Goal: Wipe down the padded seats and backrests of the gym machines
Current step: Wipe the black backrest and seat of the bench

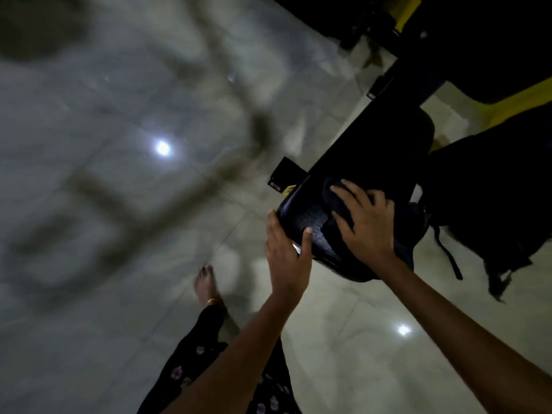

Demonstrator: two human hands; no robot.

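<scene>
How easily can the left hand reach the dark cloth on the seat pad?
Probably yes: the left hand grips the seat pad edge, beside the dark cloth under the right hand; nothing lies between.

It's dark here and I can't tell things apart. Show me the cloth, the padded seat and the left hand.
cloth (pixel 334 201), head view: dark folds beside the right hand's fingers.
padded seat (pixel 310 218), head view: bare textured top near its corner.
left hand (pixel 286 255), head view: back of the hand, gripping the seat's edge.
</scene>
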